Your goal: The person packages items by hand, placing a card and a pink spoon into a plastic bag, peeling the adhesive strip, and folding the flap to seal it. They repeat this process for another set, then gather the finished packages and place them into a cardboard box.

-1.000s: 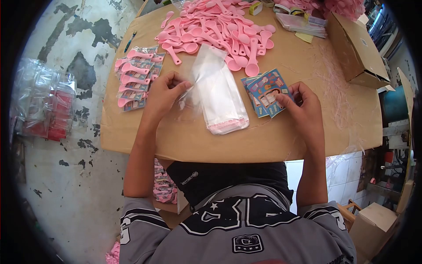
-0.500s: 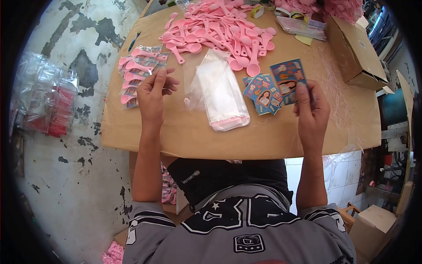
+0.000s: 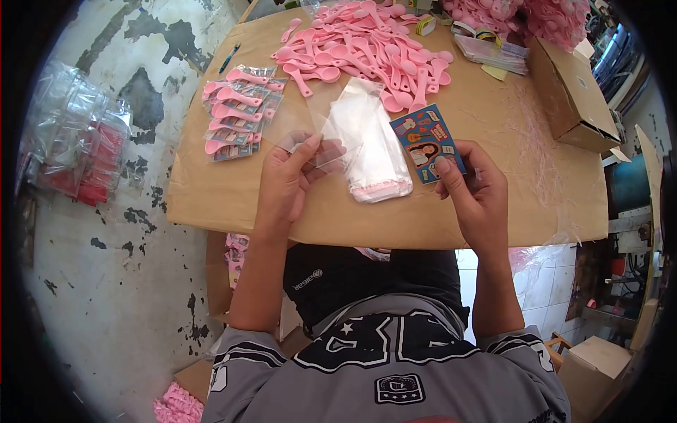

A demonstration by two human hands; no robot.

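My left hand (image 3: pixel 300 166) pinches a clear plastic bag (image 3: pixel 326 154), which is thin and partly see-through. Between the thumb and fingers of my right hand (image 3: pixel 476 185) is a blue printed card (image 3: pixel 425 144) with a portrait and small pictures on it. Just right of the bag in my left hand lies a stack of clear bags (image 3: pixel 377 158) with a pinkish lower edge. Beyond both hands spreads a large heap of pink spoons (image 3: pixel 352 46). To the left, several packed spoons with cards (image 3: pixel 236 113) lie in an overlapping column.
A pen (image 3: pixel 229 58) rests near the table's (image 3: pixel 338 229) back left edge. At the back right are an open cardboard box (image 3: pixel 575 95), tape rolls (image 3: pixel 486 35) and plastic packs (image 3: pixel 493 54). Plastic-wrapped goods (image 3: pixel 77 141) stand at far left, beside the table.
My left hand has moved right and now holds a clear bag. My right hand has brought its card left, towards the bag stack, and the loose cards no longer show.
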